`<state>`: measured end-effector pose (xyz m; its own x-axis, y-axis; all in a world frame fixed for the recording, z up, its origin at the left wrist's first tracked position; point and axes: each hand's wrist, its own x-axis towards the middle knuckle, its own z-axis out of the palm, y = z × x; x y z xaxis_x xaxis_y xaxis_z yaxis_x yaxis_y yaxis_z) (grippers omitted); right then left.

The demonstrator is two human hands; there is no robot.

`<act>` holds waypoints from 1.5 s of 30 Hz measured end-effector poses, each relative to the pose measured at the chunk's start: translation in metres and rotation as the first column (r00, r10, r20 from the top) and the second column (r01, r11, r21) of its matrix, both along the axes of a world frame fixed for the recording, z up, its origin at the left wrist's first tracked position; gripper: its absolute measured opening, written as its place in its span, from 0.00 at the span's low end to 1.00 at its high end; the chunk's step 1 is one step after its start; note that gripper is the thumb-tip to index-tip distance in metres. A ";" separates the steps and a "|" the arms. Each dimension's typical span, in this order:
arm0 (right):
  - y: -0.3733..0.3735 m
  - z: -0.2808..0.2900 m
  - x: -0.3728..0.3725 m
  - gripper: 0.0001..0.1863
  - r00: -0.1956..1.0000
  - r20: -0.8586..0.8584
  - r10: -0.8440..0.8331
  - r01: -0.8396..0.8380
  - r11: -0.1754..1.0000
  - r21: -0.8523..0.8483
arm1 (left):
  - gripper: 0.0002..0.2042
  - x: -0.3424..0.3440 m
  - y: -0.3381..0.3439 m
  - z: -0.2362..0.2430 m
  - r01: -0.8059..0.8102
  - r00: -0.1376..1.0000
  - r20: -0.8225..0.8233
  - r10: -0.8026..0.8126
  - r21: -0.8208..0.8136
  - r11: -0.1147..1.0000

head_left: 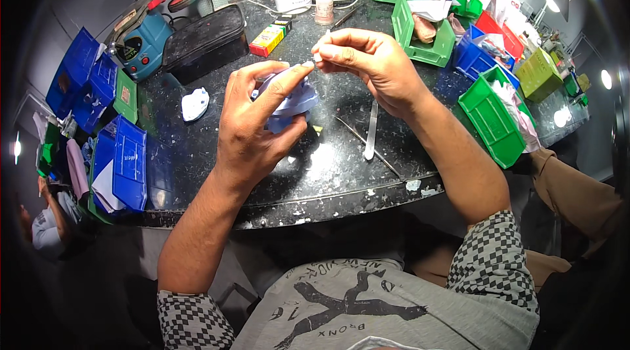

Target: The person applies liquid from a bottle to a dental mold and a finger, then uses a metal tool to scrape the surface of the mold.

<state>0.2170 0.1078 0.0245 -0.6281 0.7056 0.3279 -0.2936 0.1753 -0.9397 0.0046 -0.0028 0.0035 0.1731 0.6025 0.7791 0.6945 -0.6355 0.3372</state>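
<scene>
My left hand (262, 110) grips a pale blue moulded model (292, 104) above the middle of the black speckled bench (169, 173). My right hand (367, 68) is just to its upper right, thumb and forefinger pinched on a small white piece (317, 57) near my left fingertips. Below my hands lie a metal spatula (371, 140) and a thin pointed tool (387, 165). Another pale blue piece (195, 104) rests farther left.
Blue bins (128, 166) line the left, green bins (492, 114) the right. Behind stand a black box (200, 41), a blue machine (141, 48), a bottle (324, 5) and a small yellow-red box (266, 41). Other people appear at left (52, 232) and right (577, 205).
</scene>
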 end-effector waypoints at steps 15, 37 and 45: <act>-0.004 0.001 0.001 0.12 1.000 -0.016 -0.012 0.012 1.000 -0.009 | 0.36 0.002 0.000 0.004 -0.011 1.000 -0.001 0.011 0.024 1.000; -0.012 0.003 -0.004 0.08 0.931 0.057 -0.361 0.153 0.528 0.835 | 0.34 0.001 0.003 -0.003 0.009 0.987 0.161 -0.002 -0.039 0.999; -0.009 0.004 -0.003 0.07 0.948 0.041 -0.317 0.148 0.550 0.822 | 0.33 0.002 0.004 -0.003 0.024 0.986 0.163 -0.021 -0.014 1.000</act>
